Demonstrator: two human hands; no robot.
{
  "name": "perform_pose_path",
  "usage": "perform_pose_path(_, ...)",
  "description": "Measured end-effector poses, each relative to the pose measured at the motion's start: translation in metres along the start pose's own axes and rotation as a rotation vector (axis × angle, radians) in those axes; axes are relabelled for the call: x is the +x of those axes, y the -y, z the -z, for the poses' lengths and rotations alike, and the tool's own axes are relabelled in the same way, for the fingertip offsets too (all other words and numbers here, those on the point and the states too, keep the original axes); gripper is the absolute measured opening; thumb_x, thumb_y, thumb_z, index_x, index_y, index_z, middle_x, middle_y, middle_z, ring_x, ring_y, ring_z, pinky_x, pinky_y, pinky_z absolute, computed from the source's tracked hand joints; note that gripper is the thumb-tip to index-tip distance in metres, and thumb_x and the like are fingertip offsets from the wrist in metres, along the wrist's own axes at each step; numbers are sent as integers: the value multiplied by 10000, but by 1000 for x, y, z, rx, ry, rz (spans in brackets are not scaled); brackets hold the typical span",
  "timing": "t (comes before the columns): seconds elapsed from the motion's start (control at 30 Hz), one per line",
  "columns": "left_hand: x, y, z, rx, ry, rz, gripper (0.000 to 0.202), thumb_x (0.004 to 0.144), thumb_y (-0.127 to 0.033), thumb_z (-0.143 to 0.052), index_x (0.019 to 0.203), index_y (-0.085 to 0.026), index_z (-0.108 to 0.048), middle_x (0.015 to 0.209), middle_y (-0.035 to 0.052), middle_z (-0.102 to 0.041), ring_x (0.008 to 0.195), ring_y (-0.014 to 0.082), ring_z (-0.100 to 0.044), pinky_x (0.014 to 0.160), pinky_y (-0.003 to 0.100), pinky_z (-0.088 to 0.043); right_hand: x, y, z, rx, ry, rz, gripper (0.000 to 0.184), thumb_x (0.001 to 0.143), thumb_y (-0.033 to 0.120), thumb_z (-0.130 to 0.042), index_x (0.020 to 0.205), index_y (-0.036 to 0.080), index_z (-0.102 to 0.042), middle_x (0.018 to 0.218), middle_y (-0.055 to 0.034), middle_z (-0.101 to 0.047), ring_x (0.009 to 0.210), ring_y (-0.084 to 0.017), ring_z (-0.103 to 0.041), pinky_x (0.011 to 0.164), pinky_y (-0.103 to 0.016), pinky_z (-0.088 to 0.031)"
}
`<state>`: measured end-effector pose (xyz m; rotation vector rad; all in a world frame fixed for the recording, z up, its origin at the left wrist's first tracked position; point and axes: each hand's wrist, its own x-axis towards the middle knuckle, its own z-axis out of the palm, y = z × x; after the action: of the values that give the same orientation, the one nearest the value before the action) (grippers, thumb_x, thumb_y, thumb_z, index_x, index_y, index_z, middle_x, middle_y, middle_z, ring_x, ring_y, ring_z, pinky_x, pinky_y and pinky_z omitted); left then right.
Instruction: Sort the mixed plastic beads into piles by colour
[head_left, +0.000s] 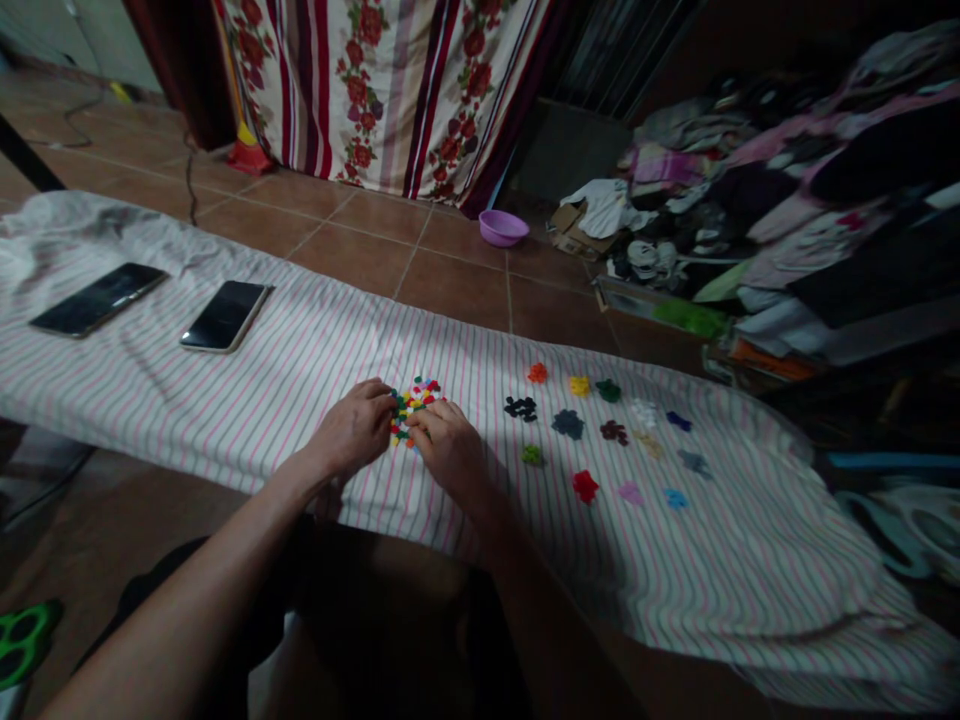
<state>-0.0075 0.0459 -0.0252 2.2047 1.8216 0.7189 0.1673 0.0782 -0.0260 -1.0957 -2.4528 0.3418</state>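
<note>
A mixed pile of small multicoloured pieces (418,397) lies on the striped cloth between my hands. My left hand (355,428) touches the pile's left side, its fingers bent and drawn together. Over the right side is my right hand (450,450), with thumb and fingertips closed in a pinch among the pieces. Whatever either hand's fingertips hold is too small or hidden to make out. To the right, similar pieces lie in small single-colour heaps, among them black (520,408), dark grey (568,424), orange (537,373), yellow (579,386), lime green (532,455) and red (585,487).
Two dark-screened devices, a larger one (101,299) and a phone (226,316), lie at left on the striped cloth (322,330). A purple basin (503,229) sits on the tiled floor beyond. Piled clothes (780,190) fill the right background.
</note>
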Motion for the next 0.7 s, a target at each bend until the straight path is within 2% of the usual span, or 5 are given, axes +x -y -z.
perform_pose_path(0.2,3,4,3,-26,14,2,280,872,-176,-420,949,-171,-689,1081,90,-670,1047,182,-617,952,334,-517,2,-6,3,62,-38,37,137,897,167,-561,853,207,-684,869,-52,-631,898,-195,-582,822,-314,-463)
perform_pose_path(0.37,3,8,11,-32,26,49,282,844,-173,-440,938,-190,-705,1079,75,-685,1015,180,-639,935,344,-534,2,-11,0,80,-91,12,130,892,177,-576,852,209,-695,860,-50,-632,882,-187,-593,818,-308,-474)
perform_pose_path(0.53,-1,9,14,-32,56,14,297,840,-195,-444,981,-184,-705,1186,102,-650,1140,202,-601,1003,354,-504,-1,-17,-2,112,-88,48,172,895,171,-571,919,223,-733,871,-52,-637,885,-185,-598,821,-310,-496)
perform_pose_path(0.7,-2,8,8,-23,76,-32,283,865,-263,-469,1026,-173,-684,1268,129,-596,1260,231,-513,1068,385,-457,-3,-17,-3,99,-66,66,193,899,169,-562,960,222,-738,877,-54,-634,891,-186,-593,817,-312,-499)
